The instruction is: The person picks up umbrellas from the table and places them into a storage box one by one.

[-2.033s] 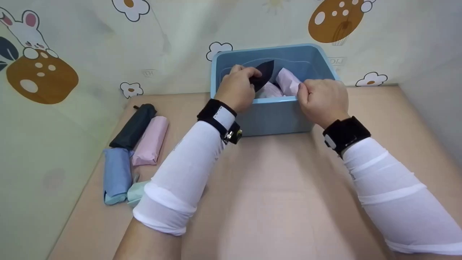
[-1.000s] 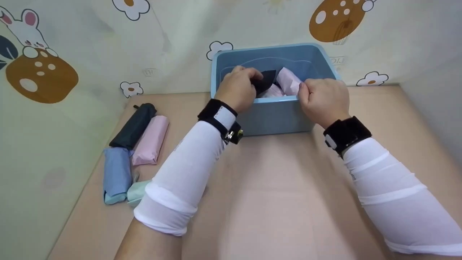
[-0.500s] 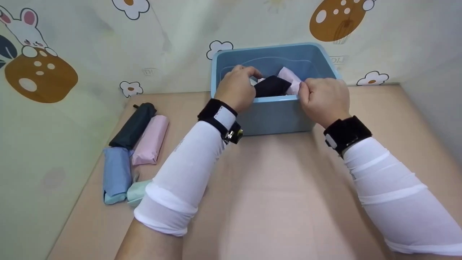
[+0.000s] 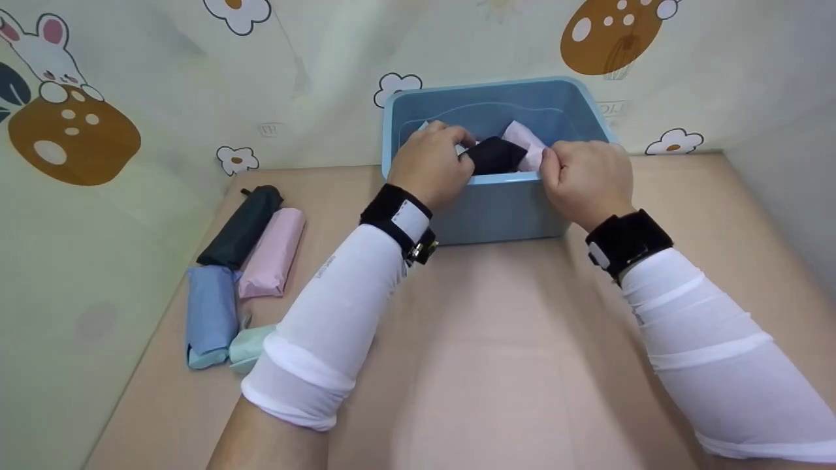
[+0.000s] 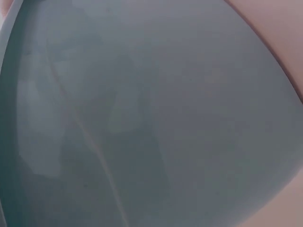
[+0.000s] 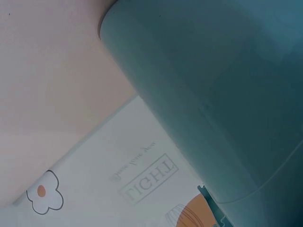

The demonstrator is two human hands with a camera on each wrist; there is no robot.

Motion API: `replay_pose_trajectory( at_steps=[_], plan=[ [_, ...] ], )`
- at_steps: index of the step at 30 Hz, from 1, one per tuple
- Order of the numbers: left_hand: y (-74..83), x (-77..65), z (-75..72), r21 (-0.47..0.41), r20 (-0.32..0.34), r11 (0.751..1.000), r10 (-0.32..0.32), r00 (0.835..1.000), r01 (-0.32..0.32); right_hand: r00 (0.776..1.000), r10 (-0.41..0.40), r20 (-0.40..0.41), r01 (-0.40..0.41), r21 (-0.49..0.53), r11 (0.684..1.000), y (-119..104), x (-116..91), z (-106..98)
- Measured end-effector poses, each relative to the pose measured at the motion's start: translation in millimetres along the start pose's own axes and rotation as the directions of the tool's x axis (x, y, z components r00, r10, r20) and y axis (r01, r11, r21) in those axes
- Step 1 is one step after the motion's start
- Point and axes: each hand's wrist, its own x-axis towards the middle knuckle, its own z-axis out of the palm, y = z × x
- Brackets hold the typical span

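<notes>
A blue plastic bin [image 4: 499,212] stands at the back of the table. My right hand [image 4: 588,179] grips its front rim near the right corner, thumb on the inner side. My left hand [image 4: 434,160] reaches over the front rim at the left, with most of its fingers hidden inside the bin. Right beside that hand lies a black fabric piece with a pointed end [image 4: 498,155]. A pale pink wrapped bundle [image 4: 524,140] leans behind it, near my right thumb. In the left wrist view the bin's outer wall [image 5: 189,118] fills most of the picture.
On the table's left lie a dark tube-shaped pouch with a loop [image 4: 241,225], a pink bundle [image 4: 273,253], a blue bundle [image 4: 212,303] and a mint bundle [image 4: 250,346] partly under my left forearm. A patterned wall covering [image 4: 313,85] rises behind the bin.
The black fabric piece, earlier upright at my left fingers, has tipped down to the right into the bin. My left hand has since shifted slightly right. The right hand keeps its hold.
</notes>
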Motion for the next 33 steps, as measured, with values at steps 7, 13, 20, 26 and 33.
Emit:
replay_pose_trajectory(
  at_steps=[7, 13, 20, 26, 33],
  plan=[
    [-4.9, -7.9, 3.2, 0.074, -0.068, 0.992, 0.103, 0.992, -0.098, 1.000, 0.016, 0.025, -0.016, -0.003, 1.000, -1.5, -0.9, -0.3],
    [-18.2, -17.6, 4.2, 0.131, -0.092, 0.982, 0.149, 0.985, -0.136, 0.999, 0.026, 0.045, -0.026, -0.006, 1.000, -2.2, -1.0, -0.3],
    [-41.3, -30.7, 6.4, 0.173, -0.145, 0.957, 0.258, 0.955, -0.232, 0.999, 0.028, 0.032, -0.028, 0.002, 1.000, -0.9, -0.5, -1.5],
    [-57.5, -45.3, 2.7, 0.084, -0.108, 0.965, 0.258, 0.960, -0.250, 1.000, 0.022, 0.012, -0.022, 0.013, 1.000, -0.2, -0.4, -1.2],
    [-74.0, -61.1, -7.5, 0.094, 0.012, 0.980, 0.176, 0.984, -0.177, 0.999, 0.038, 0.034, -0.038, 0.012, 0.999, -1.7, 0.3, -1.7]
  ],
)
